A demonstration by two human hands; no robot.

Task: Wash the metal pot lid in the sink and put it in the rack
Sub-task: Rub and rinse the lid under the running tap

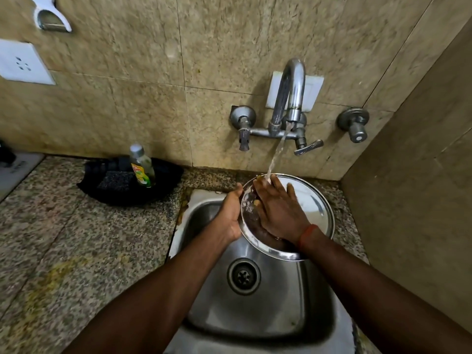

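Over the sink (258, 310), directly below the faucet (291, 93), I hold the metal pot lid (314, 208) tilted above the basin. My left hand (229, 213) has its grip closed on the lid's left rim. My right hand (281, 210) lies flat on the lid, fingers spread, under the water stream (277, 152).

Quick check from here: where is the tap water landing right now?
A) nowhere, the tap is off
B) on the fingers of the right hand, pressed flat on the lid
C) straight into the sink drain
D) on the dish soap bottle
B: the stream from the tap falls onto the fingers of the right hand, spread flat on the metal lid, while the left hand grips the lid's rim.
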